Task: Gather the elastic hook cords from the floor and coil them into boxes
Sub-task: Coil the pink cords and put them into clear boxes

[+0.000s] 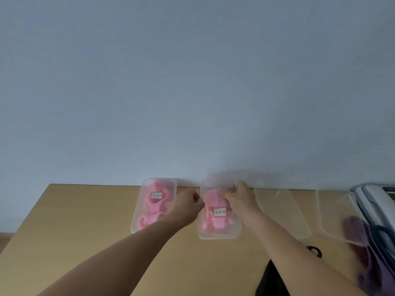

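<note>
Fingers (197, 200) of left hand (183, 209) and right hand (240, 202) around clear box (220, 234)

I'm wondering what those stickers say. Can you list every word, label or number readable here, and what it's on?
Left white red-edged label, on the left clear plastic box of pink cords: handwriting, too blurred to read.
Right white red-edged label, on the middle clear plastic box: handwriting, too blurred to read.
Nothing else legible.

Left box (168, 183) and right box (220, 234), clear plastic with white labels, lie side by side on the table (85, 231), pink cords (149, 218) bunched inside each.
</note>
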### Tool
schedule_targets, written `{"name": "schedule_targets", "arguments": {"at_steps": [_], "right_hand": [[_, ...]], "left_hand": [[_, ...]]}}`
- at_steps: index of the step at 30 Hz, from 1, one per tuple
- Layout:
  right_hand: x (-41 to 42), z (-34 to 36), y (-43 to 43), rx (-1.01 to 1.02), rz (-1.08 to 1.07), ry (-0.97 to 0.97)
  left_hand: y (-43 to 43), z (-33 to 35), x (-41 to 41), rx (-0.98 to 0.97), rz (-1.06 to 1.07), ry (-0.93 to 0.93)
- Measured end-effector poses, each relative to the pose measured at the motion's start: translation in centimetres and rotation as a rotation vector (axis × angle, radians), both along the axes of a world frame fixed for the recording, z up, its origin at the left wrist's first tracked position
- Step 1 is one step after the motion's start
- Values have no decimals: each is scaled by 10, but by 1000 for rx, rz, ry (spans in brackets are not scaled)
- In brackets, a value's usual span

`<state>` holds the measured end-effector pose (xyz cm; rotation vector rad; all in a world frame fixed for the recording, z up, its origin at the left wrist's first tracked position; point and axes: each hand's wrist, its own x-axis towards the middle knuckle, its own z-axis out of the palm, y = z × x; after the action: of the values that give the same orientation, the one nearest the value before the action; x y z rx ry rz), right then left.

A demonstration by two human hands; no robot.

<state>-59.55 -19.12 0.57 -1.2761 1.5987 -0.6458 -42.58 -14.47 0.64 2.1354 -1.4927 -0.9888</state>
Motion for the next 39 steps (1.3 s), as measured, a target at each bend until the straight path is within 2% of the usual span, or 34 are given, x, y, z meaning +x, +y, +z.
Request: {"name": "schedule_targets", "arguments": {"at_steps": [4, 8, 10, 15, 17, 20, 22, 23, 26, 28, 31, 39], "right_hand": [[-1, -17, -18, 43, 13, -14], [-3, -32, -23, 49, 24, 27], [-4, -35, -26, 32, 33, 85], [-14, -32, -28, -41, 71, 397], [-16, -34, -26, -59, 55, 445], [-17, -36, -27, -43, 32, 416], [-17, -37, -28, -42, 35, 398], [-17, -37, -28, -44, 34, 394], [-17, -38, -28, -55, 28, 396], [-16, -39, -27, -68, 22, 408], [-15, -40, -26, -82, 18, 429], [-21, -48, -27, -105, 65, 467]], "left_hand": [[-15, -11, -7, 20, 23, -101], [-20, -22, -11, 29, 57, -104], [-22, -25, -11, 28, 74, -74], [-25, -30, -12, 60, 179, 128], [-25, -31, -11, 88, 201, 181], [-27, -31, -11, 119, 204, 193], [-28, -29, -14, 116, 178, 128], [-27, -29, -17, 96, 129, 23], [-22, -31, -32, -128, -74, -349], [-22, -34, -47, -240, -229, -461], [-22, -45, -60, -186, -368, -511], [-18, -60, -60, -180, -442, -590]]}}
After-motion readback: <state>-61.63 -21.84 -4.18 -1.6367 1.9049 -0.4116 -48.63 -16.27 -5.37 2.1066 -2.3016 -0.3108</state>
